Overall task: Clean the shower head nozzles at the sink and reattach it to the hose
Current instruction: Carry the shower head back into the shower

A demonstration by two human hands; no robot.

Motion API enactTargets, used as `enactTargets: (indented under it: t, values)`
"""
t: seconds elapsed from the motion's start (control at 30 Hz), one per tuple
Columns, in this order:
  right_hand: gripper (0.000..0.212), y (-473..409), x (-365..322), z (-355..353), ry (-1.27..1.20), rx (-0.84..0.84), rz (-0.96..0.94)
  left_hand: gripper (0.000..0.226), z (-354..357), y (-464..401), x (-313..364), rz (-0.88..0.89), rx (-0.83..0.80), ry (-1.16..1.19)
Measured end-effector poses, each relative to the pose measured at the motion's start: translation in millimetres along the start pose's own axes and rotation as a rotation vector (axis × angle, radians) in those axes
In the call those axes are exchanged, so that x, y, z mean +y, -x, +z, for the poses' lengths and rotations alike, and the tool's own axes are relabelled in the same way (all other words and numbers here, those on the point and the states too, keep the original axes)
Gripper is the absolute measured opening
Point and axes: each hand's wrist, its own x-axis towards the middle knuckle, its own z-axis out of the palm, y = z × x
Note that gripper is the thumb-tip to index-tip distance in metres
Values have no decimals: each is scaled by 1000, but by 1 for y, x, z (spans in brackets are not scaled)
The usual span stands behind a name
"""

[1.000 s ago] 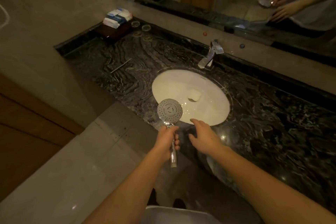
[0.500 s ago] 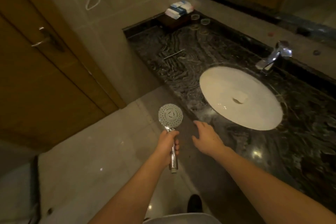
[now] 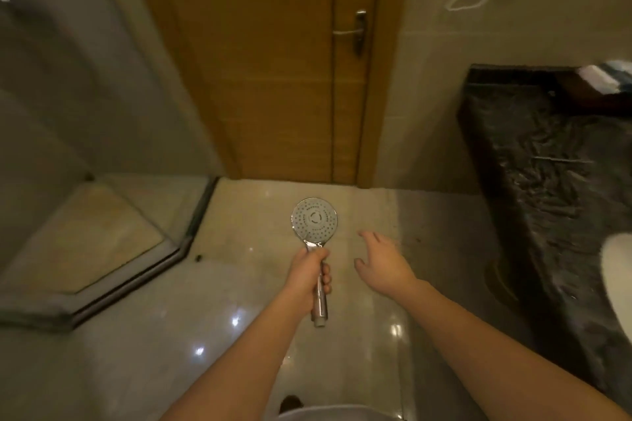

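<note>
We see shower tray [image 3: 85, 236] far left. Our left hand [image 3: 307, 272] grips shower head [image 3: 314, 219] handle, nozzle face up, above tiled floor [image 3: 239, 284]. Right hand [image 3: 383, 261] beside it, fingers spread, holding nothing. Marble counter [image 3: 547, 181] far right.

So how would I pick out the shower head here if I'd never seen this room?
Find the wooden door, then look down to the glossy floor before it. There the left hand grips a chrome handle topped by a round, dotted spray face: the shower head, the only shiny metal thing held.
</note>
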Motion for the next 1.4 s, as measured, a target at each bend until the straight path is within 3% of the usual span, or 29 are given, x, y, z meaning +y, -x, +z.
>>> enactTargets:
  t: [0.37, 0.67, 1.0, 1.4]
  values:
    - [64, -59, -251, 135, 149, -222, -480, 7, -262, 41, 23, 117, 397, 369]
    - [66, -53, -399, 219, 231, -347, -797, 7, -394, 92, 9, 184, 684, 622]
    - [67, -100, -489, 275, 266, -448, -914, 8, -474, 68, 30, 166, 804, 741]
    - [64, -267, -632, 309, 233, -499, -870, 8, -598, -47, 173, 136, 825, 696]
